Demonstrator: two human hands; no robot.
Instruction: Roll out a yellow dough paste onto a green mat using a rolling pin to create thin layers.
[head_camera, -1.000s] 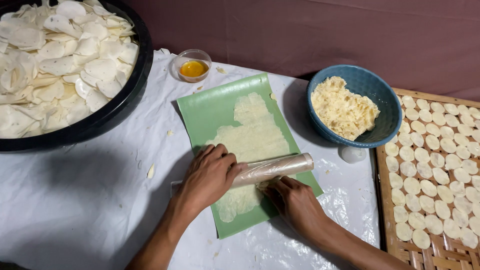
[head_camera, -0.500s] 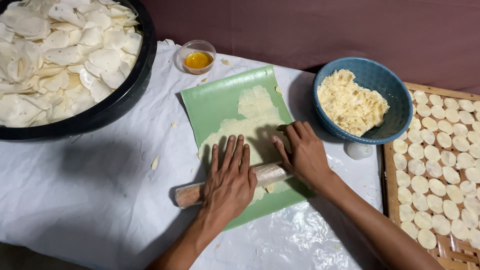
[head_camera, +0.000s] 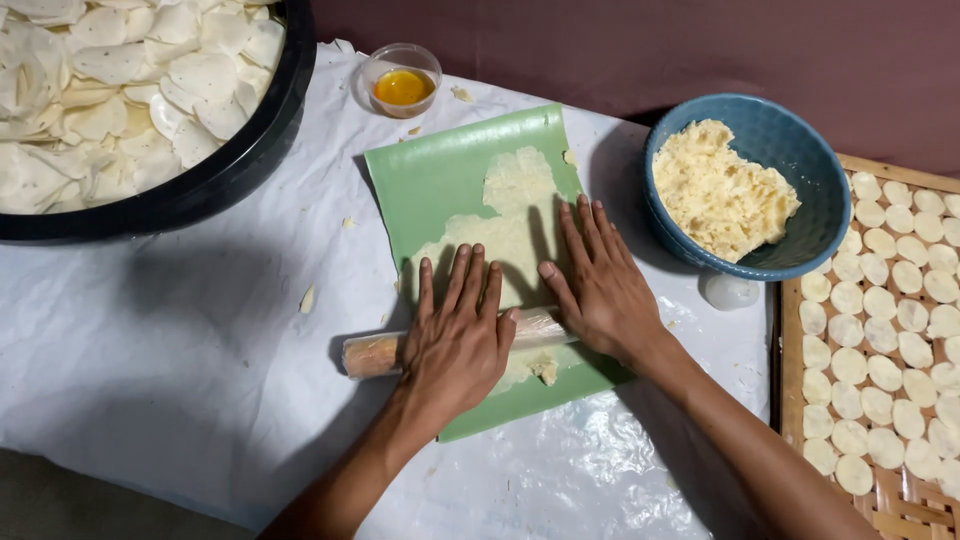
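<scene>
Rolling | both palms flat, fingers spread: left hand, right hand pressing rolling pin | dough on green sheet mostly flattened, near end lumpy.

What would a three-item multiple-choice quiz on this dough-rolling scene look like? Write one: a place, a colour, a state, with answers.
1. Where is the small clear cup of orange liquid?
A. beyond the far edge of the green rolling sheet
B. inside the blue bowl
C. on the bamboo tray

2. What colour is the round bowl of crumbly pale dough?
A. black
B. blue
C. green

3. How are the two hands placed?
A. both lifted off the table
B. gripping the bowl
C. flat, palms down, fingers stretched out

Answers:
1 A, the cup stands on the white cover just past the sheet's top edge.
2 B, its rim and wall are blue.
3 C, the left hand and right hand press open on the plastic-wrapped rolling pin over flattened dough.
</scene>
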